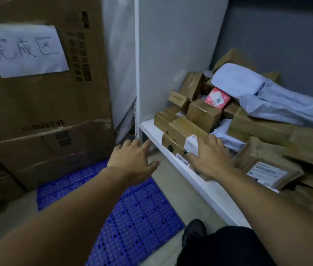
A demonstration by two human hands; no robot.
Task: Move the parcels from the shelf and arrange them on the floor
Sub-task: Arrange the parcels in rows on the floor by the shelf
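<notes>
The person's left hand (pixel 134 158) hangs in the air just in front of the near corner of the white metal shelf (pixel 149 127). Its fingers are straight and spread wide, its palm faces down, and it holds nothing. The right hand (pixel 211 158) reaches onto the shelf with fingers likewise splayed and flat. It lies over the brown cardboard parcel with a white shipping label (pixel 182 129) that sits at the shelf's front edge, and no finger curls round it. Whether the palm actually presses on the box cannot be told. Behind and to the right of this parcel the shelf carries a loose heap of more brown cardboard boxes (pixel 203 114). Among them are a small pink box with a white sticker (pixel 218 100) and pale grey-blue plastic mailer bags (pixel 247 87) draped across the top of the pile. On the floor below the left forearm lies a blue perforated plastic mat (pixel 132 214) with nothing on it. To the left stand large brown cardboard cartons (pixel 42 104), and the upper one bears a white paper sheet with handwritten characters (pixel 23 48). A black shoe (pixel 194 231) and a dark trouser leg (pixel 228 248) show at the bottom, beside the shelf's edge.
</notes>
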